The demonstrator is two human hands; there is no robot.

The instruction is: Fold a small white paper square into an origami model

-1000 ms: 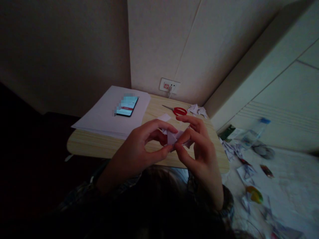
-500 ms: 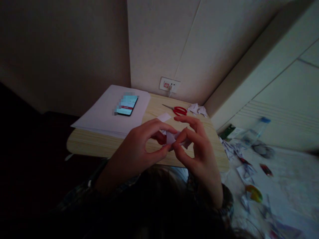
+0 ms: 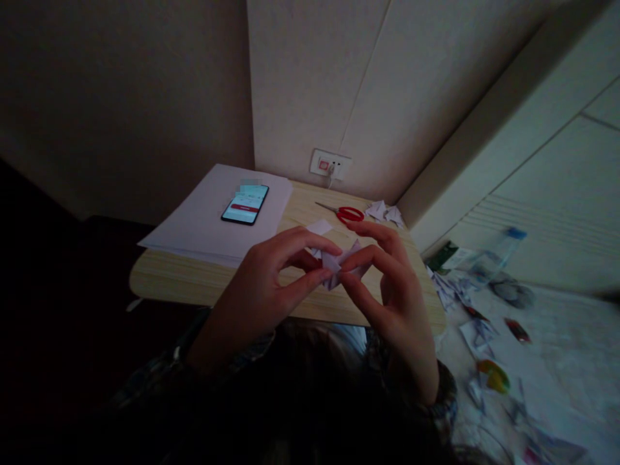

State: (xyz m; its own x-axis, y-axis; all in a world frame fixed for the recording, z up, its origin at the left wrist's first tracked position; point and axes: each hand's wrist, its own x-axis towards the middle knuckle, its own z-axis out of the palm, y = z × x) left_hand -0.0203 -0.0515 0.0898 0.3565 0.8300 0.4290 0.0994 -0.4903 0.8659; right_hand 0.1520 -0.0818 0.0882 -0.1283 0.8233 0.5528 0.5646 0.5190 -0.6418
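Note:
A small folded piece of white paper [image 3: 331, 261] is held between both hands above the front part of the wooden table [image 3: 194, 279]. My left hand [image 3: 283, 268] pinches its left side between thumb and fingers. On the other side, my right hand [image 3: 387, 278] grips it with thumb and index finger, the remaining fingers lifted and curled. A pointed corner of the paper sticks up beside the right index finger. Just behind the hands lies a small flat slip of white paper [image 3: 320, 226]. Red-handled scissors [image 3: 349, 214] rest beyond it.
On the left, a phone [image 3: 245, 205] with a lit screen lies on a stack of white sheets [image 3: 194, 213]. Folded paper pieces [image 3: 385, 212] sit at the back right corner. A wall socket [image 3: 330, 165] holds a plug. Right of the table, a cluttered pale surface [image 3: 557, 374] carries a clear bottle [image 3: 498, 258].
The folded paper has turned slightly between my fingers, so a corner now points up and a lower part shows. My right hand has shifted a little to the right.

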